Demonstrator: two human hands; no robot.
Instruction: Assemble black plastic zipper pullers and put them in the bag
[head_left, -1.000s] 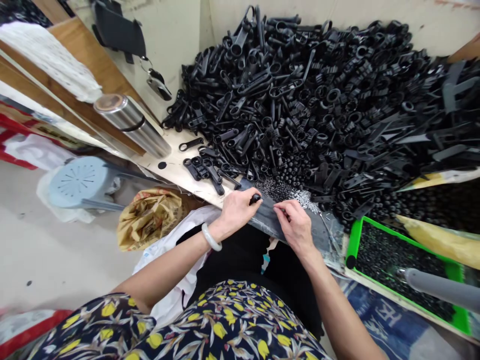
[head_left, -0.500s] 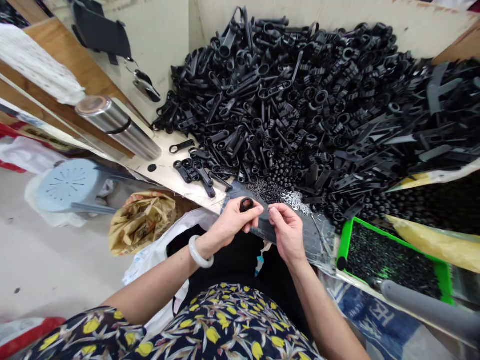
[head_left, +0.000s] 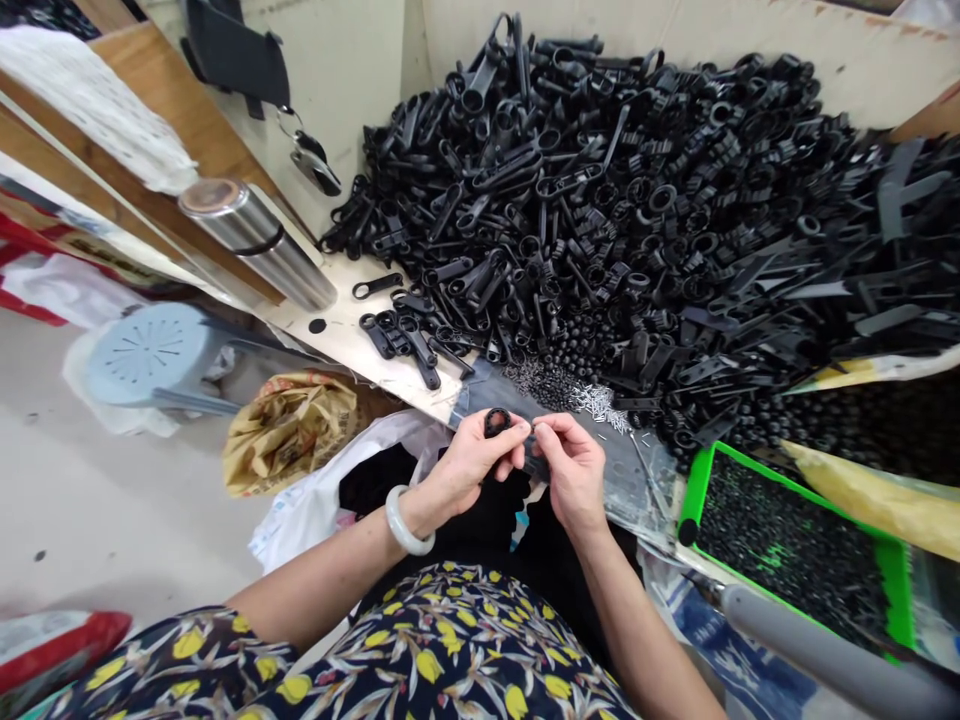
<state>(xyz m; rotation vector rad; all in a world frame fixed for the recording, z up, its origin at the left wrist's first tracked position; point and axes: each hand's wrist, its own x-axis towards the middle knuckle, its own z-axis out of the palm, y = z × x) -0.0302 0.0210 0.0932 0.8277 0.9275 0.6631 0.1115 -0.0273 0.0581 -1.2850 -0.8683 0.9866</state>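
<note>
My left hand (head_left: 474, 455) is closed around a black plastic ring part (head_left: 496, 422), whose toothed round end sticks up past the thumb. Close against its fingertips, my right hand (head_left: 571, 465) pinches something too small to make out. Both hands are over the dark work mat (head_left: 622, 455). Just beyond them lie a heap of small silver pins (head_left: 602, 405) and a patch of tiny dark pieces (head_left: 551, 385). Several black ring-ended parts (head_left: 405, 345) rest on the pale board to the left.
A large heap of black plastic parts (head_left: 585, 190) fills the back of the bench. On the right is a green tray (head_left: 697, 490) of small black pieces, with a grey cylindrical bar (head_left: 817, 635) in front. A steel flask (head_left: 259, 245), paper bag (head_left: 289, 435) and blue stool (head_left: 150, 355) are left.
My left hand has turned, so the ring's opening now faces up. My right hand has moved left and toward me from beside the silver pins, until its fingertips meet the left hand's.
</note>
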